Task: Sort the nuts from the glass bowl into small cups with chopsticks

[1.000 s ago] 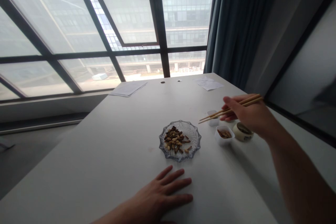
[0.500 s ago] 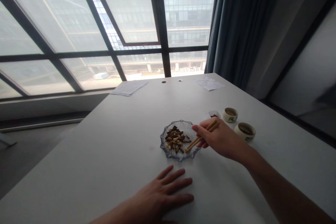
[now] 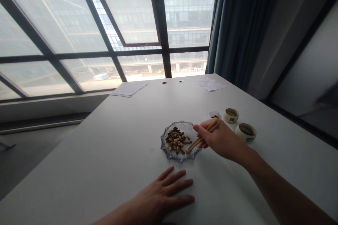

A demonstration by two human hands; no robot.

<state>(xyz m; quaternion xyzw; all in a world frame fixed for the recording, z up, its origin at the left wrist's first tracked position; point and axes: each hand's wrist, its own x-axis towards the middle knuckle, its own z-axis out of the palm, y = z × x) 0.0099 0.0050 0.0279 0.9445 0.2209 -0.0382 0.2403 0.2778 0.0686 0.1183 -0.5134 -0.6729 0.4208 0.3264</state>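
My right hand (image 3: 220, 139) is closed around a pair of wooden chopsticks (image 3: 202, 137), whose tips point down and left over the glass plate. That plate (image 3: 181, 160) is clear with a scalloped rim. A heap of dark seeds and pale nuts (image 3: 176, 140) lies on its left and middle part. Whether the chopstick tips pinch a piece is too small to tell. My left hand (image 3: 169, 190) lies flat on the table just in front of the plate, fingers spread, holding nothing.
Beyond my right hand stand a small white dish (image 3: 215, 114) with dark bits in it and two cream cups, one farther (image 3: 231, 115) and one nearer (image 3: 246, 133). Papers (image 3: 129, 89) lie at the far left of the white table (image 3: 118, 140), and another sheet (image 3: 212, 84) at the far right.
Hardly anything differs. The view has shifted very slightly; both hands and the chopsticks keep the same pose at the plate.
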